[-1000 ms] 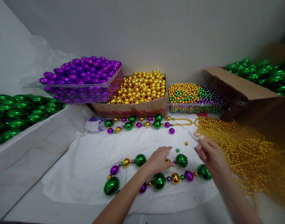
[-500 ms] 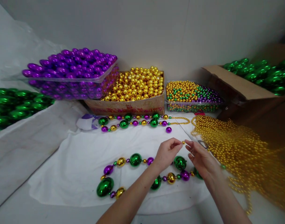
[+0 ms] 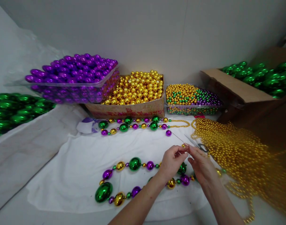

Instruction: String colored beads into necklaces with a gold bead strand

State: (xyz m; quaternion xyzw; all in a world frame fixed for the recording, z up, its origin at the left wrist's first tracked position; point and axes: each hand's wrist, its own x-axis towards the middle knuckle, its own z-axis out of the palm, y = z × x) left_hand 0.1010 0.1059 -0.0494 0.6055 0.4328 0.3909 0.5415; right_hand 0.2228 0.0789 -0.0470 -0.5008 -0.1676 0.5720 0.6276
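My left hand [image 3: 172,162] is closed in a pinch, with a small gold bead [image 3: 183,146] at its fingertips. Against it, my right hand [image 3: 200,161] pinches a thin, pale strand [image 3: 177,136], thread or needle I cannot tell, which slants up and left over the cloth. Below and behind both hands lies a loop of large beads, with a green bead [image 3: 103,192], a purple bead [image 3: 107,174] and a gold bead [image 3: 119,198] among small ones. My hands and forearms hide part of this loop. Scissors [image 3: 203,147] lie just beyond my right hand.
A finished-looking bead necklace [image 3: 124,127] and a loose purple bead [image 3: 168,133] lie on the white cloth [image 3: 70,175]. Behind stand a purple-bead tub [image 3: 96,85], a gold-bead carton [image 3: 128,111] and a mixed-bead tub [image 3: 194,110]. Gold bead strings [image 3: 236,156] heap at right, by a carton [image 3: 241,89].
My hands have come together and slightly lower. My right fingers, apart before, now pinch the thin strand, which shows across the cloth. The view has shifted slightly.
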